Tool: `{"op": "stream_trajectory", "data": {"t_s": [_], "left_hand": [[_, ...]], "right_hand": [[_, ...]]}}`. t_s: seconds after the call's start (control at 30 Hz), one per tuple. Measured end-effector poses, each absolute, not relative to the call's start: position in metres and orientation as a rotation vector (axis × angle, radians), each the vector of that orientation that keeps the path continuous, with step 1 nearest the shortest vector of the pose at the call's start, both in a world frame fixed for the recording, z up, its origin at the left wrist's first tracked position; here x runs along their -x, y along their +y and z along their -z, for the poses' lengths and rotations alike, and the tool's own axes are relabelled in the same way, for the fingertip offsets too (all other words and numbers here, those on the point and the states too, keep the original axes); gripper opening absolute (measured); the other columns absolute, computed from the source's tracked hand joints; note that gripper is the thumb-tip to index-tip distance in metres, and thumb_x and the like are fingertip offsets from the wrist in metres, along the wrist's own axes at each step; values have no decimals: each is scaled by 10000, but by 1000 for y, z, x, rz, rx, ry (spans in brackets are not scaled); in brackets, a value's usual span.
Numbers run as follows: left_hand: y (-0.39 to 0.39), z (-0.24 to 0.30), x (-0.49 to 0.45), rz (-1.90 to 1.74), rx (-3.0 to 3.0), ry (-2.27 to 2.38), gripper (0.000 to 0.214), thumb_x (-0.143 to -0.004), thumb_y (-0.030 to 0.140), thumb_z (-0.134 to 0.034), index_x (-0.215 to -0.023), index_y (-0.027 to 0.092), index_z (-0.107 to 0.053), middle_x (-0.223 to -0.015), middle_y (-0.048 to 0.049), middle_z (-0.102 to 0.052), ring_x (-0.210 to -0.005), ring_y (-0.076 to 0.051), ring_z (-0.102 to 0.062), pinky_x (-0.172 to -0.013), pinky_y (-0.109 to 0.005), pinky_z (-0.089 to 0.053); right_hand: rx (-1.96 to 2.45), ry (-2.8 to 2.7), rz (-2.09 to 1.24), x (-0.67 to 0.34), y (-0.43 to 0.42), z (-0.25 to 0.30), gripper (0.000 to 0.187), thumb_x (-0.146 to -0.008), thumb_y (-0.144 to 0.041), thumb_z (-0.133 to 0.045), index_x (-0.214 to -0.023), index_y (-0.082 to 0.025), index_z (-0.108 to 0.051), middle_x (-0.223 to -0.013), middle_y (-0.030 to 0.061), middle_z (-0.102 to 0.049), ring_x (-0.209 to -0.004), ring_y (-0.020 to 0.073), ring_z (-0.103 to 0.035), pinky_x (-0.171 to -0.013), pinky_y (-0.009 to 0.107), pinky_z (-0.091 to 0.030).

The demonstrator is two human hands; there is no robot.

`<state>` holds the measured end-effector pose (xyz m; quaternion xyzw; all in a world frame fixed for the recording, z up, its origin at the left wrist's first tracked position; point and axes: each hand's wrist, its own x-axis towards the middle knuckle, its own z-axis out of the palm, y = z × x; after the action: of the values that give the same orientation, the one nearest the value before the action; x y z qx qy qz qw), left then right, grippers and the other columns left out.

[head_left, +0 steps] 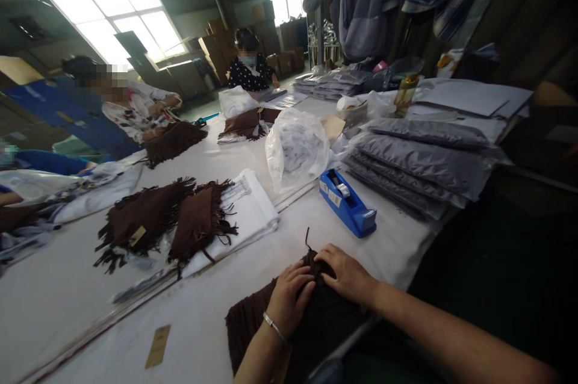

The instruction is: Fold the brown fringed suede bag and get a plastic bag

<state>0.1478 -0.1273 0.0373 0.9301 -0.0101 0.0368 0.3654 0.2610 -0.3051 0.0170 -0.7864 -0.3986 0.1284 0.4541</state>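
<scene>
While your head camera looked down the white table, your left hand and right hand lay close together, both pressed on a brown fringed cloth at the near edge, fingers curled into its top fold rather than spread flat. Just beyond it stood a blue tape dispenser, with grey bagged packs stacked to its right. Two more fringed pieces lay farther left, and other people sat working across the table.
</scene>
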Motion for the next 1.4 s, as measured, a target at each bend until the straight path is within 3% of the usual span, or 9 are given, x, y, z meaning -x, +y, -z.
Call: {"op": "stream_trajectory", "data": {"t_s": [0.27,0.43,0.63,0.8,0.9,1.03,1.13,1.27,1.4], "left_hand": [[-129,-48,-166,-419,-2222,182,194,-899,339,-482,-961,282,-656,-1017,23,-666,-1120,-156,-525,-1045,-433,-410],[-128,-41,-172,-327,-2233,244,266,-898,361,-462,-1082,263,-626,-1151,-13,-625,-1211,-179,-466,-1063,-447,-399],[-134,-32,-160,-119,-2497,125,303,-892,326,-449,-1161,286,-585,-1345,12,-506,-1339,-213,-342,-1150,-557,-223],[-129,-31,-153,-220,-2263,269,262,-909,356,-421,-998,253,-644,-1227,-8,-597,-1249,-173,-458,-1106,-464,-365],[-130,-40,-160,-370,-2270,290,270,-916,352,-415,-1067,244,-612,-1178,-21,-618,-1228,-163,-469,-1069,-432,-416],[-142,-56,-173,-309,-2626,-85,386,-900,278,-436,-1285,301,-464,-1357,11,-489,-1362,-219,-291,-1126,-565,-272],[-151,-60,-173,-158,-2796,-225,286,-880,219,-434,-1126,267,-573,-1215,2,-595,-1285,-255,-399,-1109,-661,-182],[-151,-50,-161,-255,-2880,-232,232,-869,198,-440,-1026,238,-607,-1024,-14,-652,-1120,-231,-539,-1056,-635,-323],[-140,-28,-148,-615,-2955,-406,276,-850,192,-474,-1088,219,-610,-1057,-48,-662,-1067,-241,-586,-933,-554,-494]], "right_hand": [[1715,-825,-472,-258,-298,-23,218,-766,-114,-525,-937,-210,-622,-971,28,-580,-993,201,-493,-941,382,-362],[1387,-565,-734,-274,-302,-17,249,-871,-360,-505,-1014,-167,-573,-977,53,-614,-897,174,-574,-832,326,-459],[1232,-476,-797,-262,-309,-32,300,-913,-418,-452,-1052,-180,-572,-975,45,-610,-936,164,-562,-907,331,-432],[1623,-1182,-579,-224,-313,-52,250,-848,-321,-590,-1083,-240,-623,-1068,8,-616,-1043,172,-506,-977,345,-368],[1685,-1519,-498,-207,-313,-55,347,-828,-333,-613,-1163,-245,-587,-1192,8,-583,-1127,192,-462,-1020,386,-314],[1625,-1712,-587,-199,-325,-68,334,-877,-373,-564,-1179,-232,-581,-1247,26,-571,-1216,209,-431,-1085,418,-233],[1539,-1692,-549,-207,-344,-79,228,-884,-307,-562,-1099,-253,-618,-1110,-10,-646,-1170,172,-484,-1128,392,-176],[1636,-935,-375,-243,-344,-64,244,-932,-352,-435,-1022,-234,-628,-1046,25,-642,-1060,175,-539,-1023,355,-345],[1592,-353,-773,-290,-296,-34,434,-905,-488,-381,-1030,-118,-571,-965,98,-622,-790,178,-606,-784,347,-492]]}}
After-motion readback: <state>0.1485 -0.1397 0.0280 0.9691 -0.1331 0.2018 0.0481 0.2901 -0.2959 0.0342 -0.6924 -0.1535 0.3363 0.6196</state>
